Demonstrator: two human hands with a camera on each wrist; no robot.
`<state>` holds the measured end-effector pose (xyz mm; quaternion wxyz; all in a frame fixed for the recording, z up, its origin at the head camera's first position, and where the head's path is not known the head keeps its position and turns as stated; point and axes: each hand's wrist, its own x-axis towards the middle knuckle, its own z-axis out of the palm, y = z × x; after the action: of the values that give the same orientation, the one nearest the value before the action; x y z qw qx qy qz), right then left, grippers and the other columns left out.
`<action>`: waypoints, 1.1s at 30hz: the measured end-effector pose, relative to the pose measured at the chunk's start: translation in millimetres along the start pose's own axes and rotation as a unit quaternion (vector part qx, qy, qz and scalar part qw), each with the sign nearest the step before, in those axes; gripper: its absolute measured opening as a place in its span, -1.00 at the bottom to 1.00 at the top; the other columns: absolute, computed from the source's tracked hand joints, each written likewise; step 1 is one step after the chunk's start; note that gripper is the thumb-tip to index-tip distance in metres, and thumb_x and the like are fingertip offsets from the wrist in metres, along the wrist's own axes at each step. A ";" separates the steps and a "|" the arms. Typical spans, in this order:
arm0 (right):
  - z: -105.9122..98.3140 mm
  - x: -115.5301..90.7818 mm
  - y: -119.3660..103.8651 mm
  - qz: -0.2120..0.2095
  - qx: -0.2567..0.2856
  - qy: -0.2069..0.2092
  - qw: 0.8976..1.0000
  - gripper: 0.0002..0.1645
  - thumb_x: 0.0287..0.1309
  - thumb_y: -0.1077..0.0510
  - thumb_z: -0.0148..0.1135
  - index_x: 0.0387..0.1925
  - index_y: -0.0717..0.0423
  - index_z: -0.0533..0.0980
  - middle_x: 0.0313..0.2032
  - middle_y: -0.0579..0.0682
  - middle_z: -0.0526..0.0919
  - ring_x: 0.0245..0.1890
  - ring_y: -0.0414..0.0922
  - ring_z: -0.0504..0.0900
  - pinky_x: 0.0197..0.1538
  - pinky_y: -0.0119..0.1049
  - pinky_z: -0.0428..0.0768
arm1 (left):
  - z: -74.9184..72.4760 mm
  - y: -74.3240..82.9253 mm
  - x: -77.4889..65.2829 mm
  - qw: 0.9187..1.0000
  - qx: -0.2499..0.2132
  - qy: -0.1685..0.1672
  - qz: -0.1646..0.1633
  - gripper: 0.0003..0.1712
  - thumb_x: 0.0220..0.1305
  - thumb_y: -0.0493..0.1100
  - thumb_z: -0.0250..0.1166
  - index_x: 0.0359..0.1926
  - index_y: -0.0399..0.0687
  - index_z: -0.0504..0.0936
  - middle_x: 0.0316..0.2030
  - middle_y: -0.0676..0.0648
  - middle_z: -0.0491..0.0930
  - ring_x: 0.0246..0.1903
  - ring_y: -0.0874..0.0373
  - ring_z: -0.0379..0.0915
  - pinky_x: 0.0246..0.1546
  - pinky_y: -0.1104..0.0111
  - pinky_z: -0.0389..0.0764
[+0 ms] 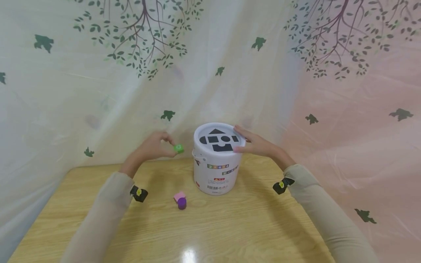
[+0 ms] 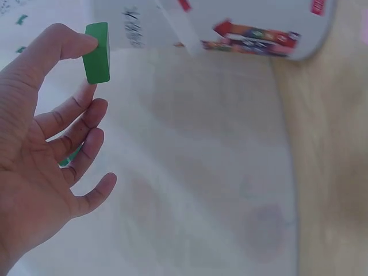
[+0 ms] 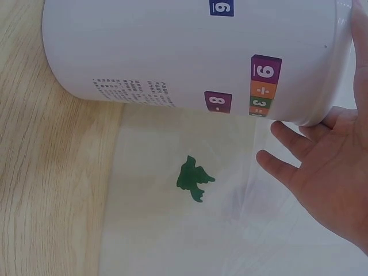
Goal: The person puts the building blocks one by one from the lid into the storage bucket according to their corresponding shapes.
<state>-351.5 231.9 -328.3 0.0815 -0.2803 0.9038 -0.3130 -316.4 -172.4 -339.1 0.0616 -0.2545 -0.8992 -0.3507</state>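
Note:
Between thumb and fingertip, my left hand (image 1: pixel 154 147) pinches a small green block (image 1: pixel 179 148), held in the air left of a white bucket (image 1: pixel 215 175). The left wrist view shows the green block (image 2: pixel 98 54) edge-on, the other fingers loosely bent below it. My right hand (image 1: pixel 258 145) rests on the right side of the bucket's rim, fingers spread toward the back and thumb at the front of the lid (image 1: pixel 207 147). The lid has dark openings of several shapes. In the right wrist view, the hand (image 3: pixel 330 167) has its fingers extended by the rim; the thumb's contact is hidden there.
On the wooden table (image 1: pixel 148 233), a pink block (image 1: pixel 179 196) and a purple round block (image 1: pixel 182 204) lie in front of the bucket, to its left. A white handle (image 1: pixel 198 156) hangs at the bucket's side. Behind stands a leaf-patterned curtain (image 1: pixel 213 91).

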 end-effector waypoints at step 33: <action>0.5 -1.1 -1.3 0.008 0.006 0.004 1.000 0.22 0.21 -0.28 0.35 0.64 -0.10 -0.14 0.65 -0.09 -0.25 0.64 0.10 -0.15 0.55 0.22 0.07 | 22.4 75.3 63.2 0.999 0.028 0.031 -0.022 -0.52 -0.02 -0.09 0.54 -0.06 -0.18 0.68 0.00 -0.14 0.60 0.17 -0.14 0.41 0.21 -0.01 0.52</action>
<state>-349.8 231.4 -327.9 0.0821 -0.2715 0.9044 -0.3187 -331.7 -84.4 -292.4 0.0893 -0.2220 -0.9115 -0.3346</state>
